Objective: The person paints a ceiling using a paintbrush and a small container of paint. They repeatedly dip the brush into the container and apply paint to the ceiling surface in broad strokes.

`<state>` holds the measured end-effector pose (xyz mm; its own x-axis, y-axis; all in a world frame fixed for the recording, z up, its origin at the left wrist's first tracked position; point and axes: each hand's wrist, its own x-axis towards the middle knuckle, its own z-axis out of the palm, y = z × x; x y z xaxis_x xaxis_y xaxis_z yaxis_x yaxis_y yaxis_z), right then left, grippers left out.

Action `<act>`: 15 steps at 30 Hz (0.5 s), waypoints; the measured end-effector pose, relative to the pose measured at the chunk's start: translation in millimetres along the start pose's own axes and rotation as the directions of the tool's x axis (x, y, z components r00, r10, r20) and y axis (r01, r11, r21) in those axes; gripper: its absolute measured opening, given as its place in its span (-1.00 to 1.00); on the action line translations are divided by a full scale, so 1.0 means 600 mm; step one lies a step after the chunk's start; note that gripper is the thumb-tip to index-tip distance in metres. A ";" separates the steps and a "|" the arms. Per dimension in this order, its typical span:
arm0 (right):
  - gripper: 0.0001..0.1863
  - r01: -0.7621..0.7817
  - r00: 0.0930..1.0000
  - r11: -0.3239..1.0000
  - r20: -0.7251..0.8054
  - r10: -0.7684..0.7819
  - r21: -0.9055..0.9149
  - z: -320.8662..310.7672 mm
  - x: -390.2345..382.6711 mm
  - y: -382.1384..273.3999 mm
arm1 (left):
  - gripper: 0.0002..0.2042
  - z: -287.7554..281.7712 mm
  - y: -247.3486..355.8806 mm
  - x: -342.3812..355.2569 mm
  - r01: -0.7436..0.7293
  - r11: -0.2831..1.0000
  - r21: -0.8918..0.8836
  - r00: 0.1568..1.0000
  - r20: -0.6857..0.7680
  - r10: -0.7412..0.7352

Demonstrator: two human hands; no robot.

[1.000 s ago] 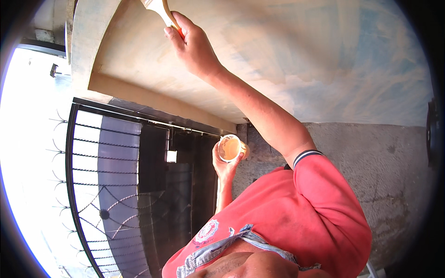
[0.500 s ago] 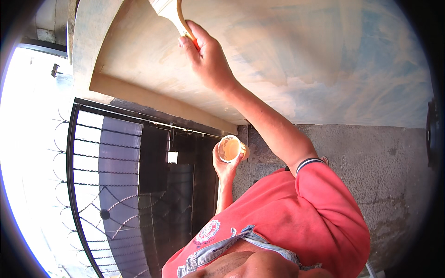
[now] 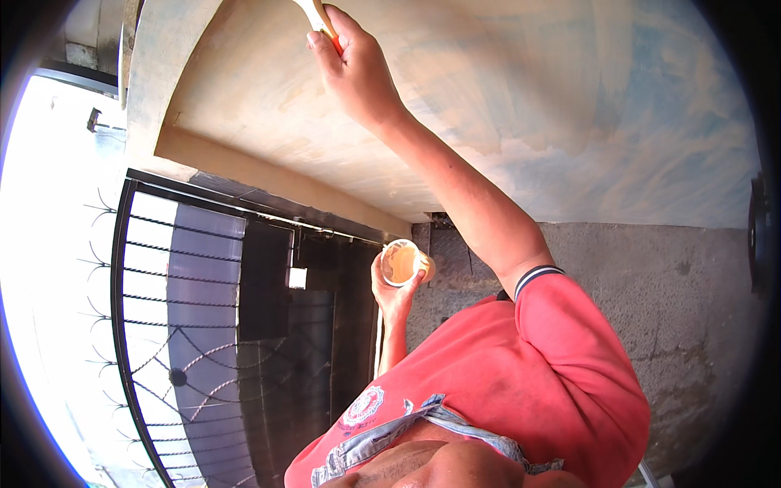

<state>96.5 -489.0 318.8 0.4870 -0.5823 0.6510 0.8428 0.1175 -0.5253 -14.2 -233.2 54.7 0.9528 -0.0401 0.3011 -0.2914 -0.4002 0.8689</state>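
My right hand [image 3: 355,69] is stretched far up and grips the handle of a paintbrush [image 3: 316,15]. The brush has a pale handle with an orange-red end, and its bristles lie past the top edge of the view. Close in front of my body, my left hand [image 3: 392,291] is wrapped round a tub of paint [image 3: 402,263]. Peach-orange paint shows inside the tub and streaks its outside. Behind the brush spreads a wall [image 3: 488,98] with patchy peach and pale blue strokes.
A black metal gate [image 3: 183,301] with twisted bars stands at the left. A beige ledge [image 3: 277,183] edges the painted wall above it. Rough grey paving [image 3: 618,301] lies at the right, and a dark round-edged object [image 3: 761,232] sits at the far right.
My right hand has shifted a little up and left, carrying the brush's bristles out of view. The left hand with the tub has hardly moved.
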 end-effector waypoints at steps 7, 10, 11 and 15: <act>-0.83 0.023 0.999 0.994 0.025 -0.026 0.103 -0.001 -0.039 -0.024 | -0.12 0.006 -0.004 0.005 0.017 0.999 -0.032 1.000 0.001 -0.017; -0.81 -0.033 0.999 0.991 0.047 0.028 0.128 -0.012 -0.067 -0.031 | -0.11 0.003 -0.006 0.005 0.019 1.000 -0.018 1.000 0.007 -0.019; -0.80 -0.027 0.999 0.993 0.031 0.024 0.112 -0.019 -0.068 -0.033 | -0.11 0.003 -0.005 0.006 0.018 1.000 -0.012 1.000 0.009 -0.018; -0.74 -0.012 1.000 0.997 -0.005 0.012 0.072 -0.033 -0.053 -0.026 | -0.10 0.001 -0.004 0.007 0.025 1.000 0.001 0.999 0.021 -0.025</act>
<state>63.3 -487.8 295.3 0.4962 -0.5847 0.6418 0.8512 0.1821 -0.4922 -9.3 -232.8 54.0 0.9612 -0.0497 0.2712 -0.2678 -0.4016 0.8758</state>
